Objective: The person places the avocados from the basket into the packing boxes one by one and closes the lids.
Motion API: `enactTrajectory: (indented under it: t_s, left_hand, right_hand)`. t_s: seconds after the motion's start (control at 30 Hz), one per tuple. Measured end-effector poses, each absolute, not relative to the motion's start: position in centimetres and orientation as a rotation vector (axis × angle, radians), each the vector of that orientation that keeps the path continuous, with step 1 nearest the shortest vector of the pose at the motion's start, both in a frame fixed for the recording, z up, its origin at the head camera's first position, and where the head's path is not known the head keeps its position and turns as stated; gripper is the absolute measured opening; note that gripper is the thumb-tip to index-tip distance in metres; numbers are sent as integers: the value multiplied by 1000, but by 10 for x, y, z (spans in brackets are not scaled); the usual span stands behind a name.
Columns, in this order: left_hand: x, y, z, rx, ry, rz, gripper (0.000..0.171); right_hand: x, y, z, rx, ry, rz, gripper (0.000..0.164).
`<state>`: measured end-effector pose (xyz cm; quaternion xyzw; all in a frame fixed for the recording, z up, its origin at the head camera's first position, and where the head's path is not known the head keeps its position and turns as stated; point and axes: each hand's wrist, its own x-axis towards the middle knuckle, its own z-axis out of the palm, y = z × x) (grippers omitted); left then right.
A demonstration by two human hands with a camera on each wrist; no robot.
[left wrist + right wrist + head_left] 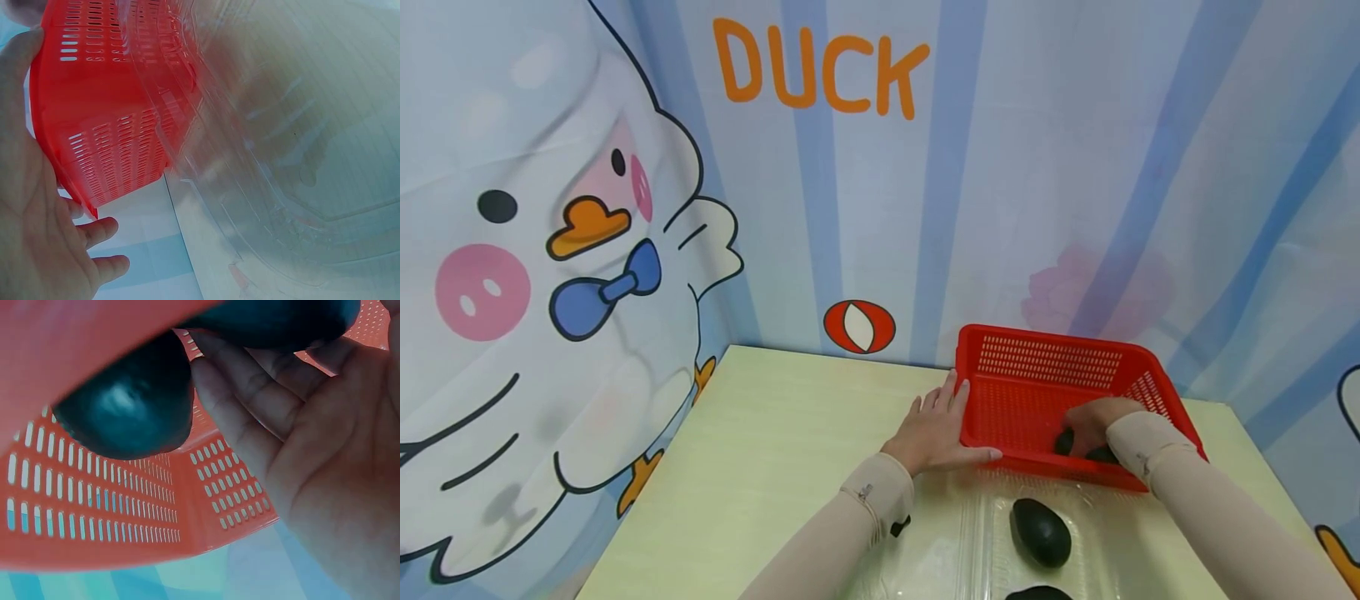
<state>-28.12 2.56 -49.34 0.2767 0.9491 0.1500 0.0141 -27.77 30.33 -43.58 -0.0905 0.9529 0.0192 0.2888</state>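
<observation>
Fingers of the right hand touch a dark egg-shaped object at five o'clock in the basket, grip unclear; the left hand spreads wide at its nine-o'clock side. Grasping seems underway; next calls for secure hold.

The person before me reaches both arms forward; the left hand has its fingers spread, thumb out sideways; the right hand angles downward.

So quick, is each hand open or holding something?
Left hand: open, touching the red basket.
Right hand: touching a dark oval object; whether gripped, can't be told.
</observation>
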Motion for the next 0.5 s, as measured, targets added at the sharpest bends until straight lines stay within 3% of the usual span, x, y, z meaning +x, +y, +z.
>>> enactTrajectory:
  t_s: [0.27,0.5]
  left_hand:
    - [-279,26,-493,859,2946,475,116]
    - [-279,26,-492,858,2940,469,115]
  right_hand:
    - [-277,302,-438,-214,2533,53,27]
    - [-280,303,-440,-108,2494,6,39]
